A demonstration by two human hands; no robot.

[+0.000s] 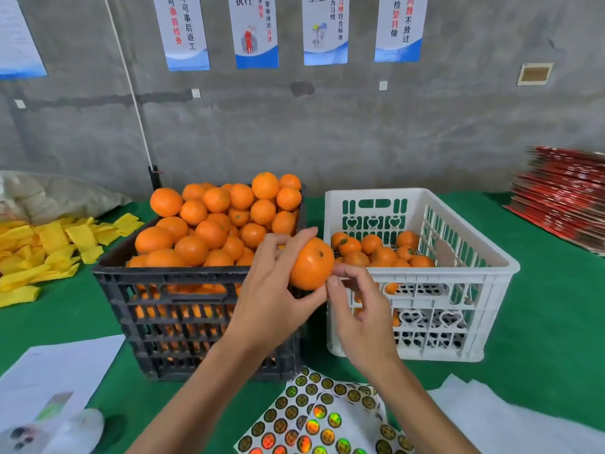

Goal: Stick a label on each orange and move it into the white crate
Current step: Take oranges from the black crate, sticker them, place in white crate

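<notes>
Since the label sheets lie nearest, at the front edge of the green worktop with several circles already peeled away, the first risk starts there: a fresh sticker can curl onto itself or cling to a fingertip on its way up. Whether one is on the fingers now is too small to tell.

Just beyond, the right hand has its thumb and forefinger drawn together against the lower right side of the held orange, apparently pressing or placing a label there. If the pinch lifts too soon, the sticker may leave with the finger or sit with a raised edge; on dimpled peel it needs a firm rub.

The left hand is clamped on that orange, fingers curled over its top and thumb beneath, holding it in the air over the gap between the two crates. Pushing from the right against a loose grip could roll the fruit out and drop it between them.

Farther back, the black crate is heaped above its rim, so a brush from the left forearm could send oranges tumbling. The white crate, to the right, holds a shallow layer of labelled fruit; an orange dropped rather than set down could bruise, or scuff its label.
</notes>
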